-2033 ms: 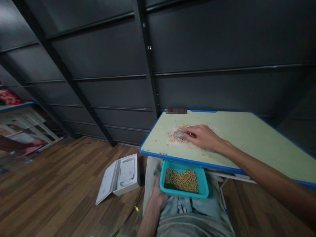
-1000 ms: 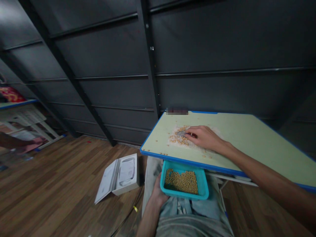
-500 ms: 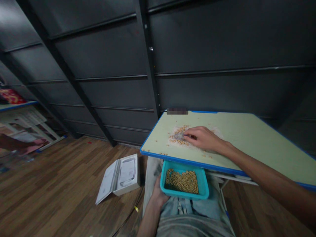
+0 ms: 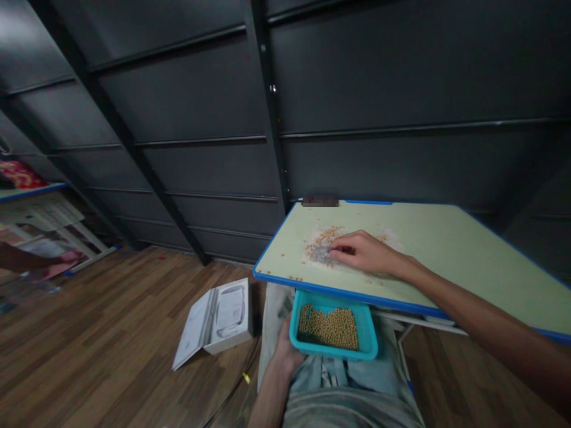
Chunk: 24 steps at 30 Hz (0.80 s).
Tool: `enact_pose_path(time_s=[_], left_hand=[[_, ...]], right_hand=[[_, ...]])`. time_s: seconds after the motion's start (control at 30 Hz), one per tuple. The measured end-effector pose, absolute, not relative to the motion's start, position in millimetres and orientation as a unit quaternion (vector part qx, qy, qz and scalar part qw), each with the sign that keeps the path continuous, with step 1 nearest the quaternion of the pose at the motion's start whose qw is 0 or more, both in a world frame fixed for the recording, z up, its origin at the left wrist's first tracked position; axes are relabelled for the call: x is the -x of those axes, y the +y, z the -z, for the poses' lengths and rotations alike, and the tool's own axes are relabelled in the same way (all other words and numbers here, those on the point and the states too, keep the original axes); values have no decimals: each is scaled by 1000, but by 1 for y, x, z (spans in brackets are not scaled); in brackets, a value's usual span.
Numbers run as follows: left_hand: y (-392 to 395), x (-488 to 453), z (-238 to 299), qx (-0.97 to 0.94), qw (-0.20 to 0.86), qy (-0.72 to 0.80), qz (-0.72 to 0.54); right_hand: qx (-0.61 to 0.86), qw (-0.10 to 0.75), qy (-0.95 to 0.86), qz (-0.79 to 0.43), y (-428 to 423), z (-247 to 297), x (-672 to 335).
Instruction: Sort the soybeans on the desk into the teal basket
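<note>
My left hand (image 4: 289,351) grips the left side of a turquoise plastic tray (image 4: 368,333), its fingers partly hidden under it. Round tan beans (image 4: 332,328), like soybeans, cover much of the tray's bottom. Over the table, my right hand (image 4: 359,252) is closed, thumb and fingers drawn together. A greyish, see-through patch (image 4: 319,254) shows at its fingertips; I cannot make out whether it is an object they hold. Around them, more beans (image 4: 328,233) lie among fine white grains (image 4: 395,239).
The pale green table (image 4: 446,255) has a blue edge, with stray beans (image 4: 295,278) near its front left corner. An opened white box (image 4: 229,312) and a dark cable (image 4: 232,392) lie on the wooden floor. Another person's hand (image 4: 66,258) appears at far left, below another table.
My right hand has shifted slightly left over the grains, and the greyish patch at its fingertips looks wider and lower. The left hand and tray stay in place.
</note>
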<state>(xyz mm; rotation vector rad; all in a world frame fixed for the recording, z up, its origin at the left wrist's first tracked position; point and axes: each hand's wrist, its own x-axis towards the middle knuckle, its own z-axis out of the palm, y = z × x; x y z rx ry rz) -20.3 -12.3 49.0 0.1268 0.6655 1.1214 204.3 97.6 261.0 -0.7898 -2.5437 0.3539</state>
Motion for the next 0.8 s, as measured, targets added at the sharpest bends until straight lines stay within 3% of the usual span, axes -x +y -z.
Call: enact_pose_path(time_s=[0.8], left_hand=[[-13,20,-51,-71,799,313,-509]], right_hand=[[287,198,-932,-99,93,-266,-205]])
